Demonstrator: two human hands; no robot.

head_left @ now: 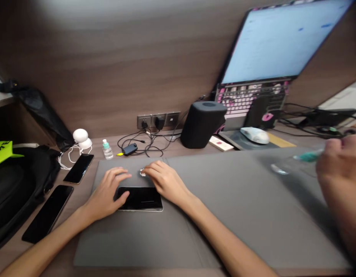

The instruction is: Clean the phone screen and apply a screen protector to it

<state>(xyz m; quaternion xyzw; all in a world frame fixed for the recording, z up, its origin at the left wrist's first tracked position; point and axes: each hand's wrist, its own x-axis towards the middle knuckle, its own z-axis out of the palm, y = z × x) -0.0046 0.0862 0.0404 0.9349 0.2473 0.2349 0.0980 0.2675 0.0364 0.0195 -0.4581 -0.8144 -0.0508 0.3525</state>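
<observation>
A smartphone [145, 199] with a black screen lies flat on the grey desk mat [238, 215]. At its left end rests my left hand [104, 192], open, the fingers apart and the thumb over the screen's edge. My right hand [165, 180] is just behind the phone's right side, its fingertips closed on a small white crumpled piece [142, 172], mostly hidden by the fingers. I cannot tell whether that piece is paper or cloth. Another person's hand [341, 173], blurred, reaches in at the right with a clear, teal-topped thing [309, 156].
Two more phones [48, 213] lie left of the mat beside a black bag [19, 192]. Behind the mat stand a small spray bottle [107, 150], tangled cables [149, 144], a black speaker [202, 125], a mouse [255, 135] and an open laptop [281, 42].
</observation>
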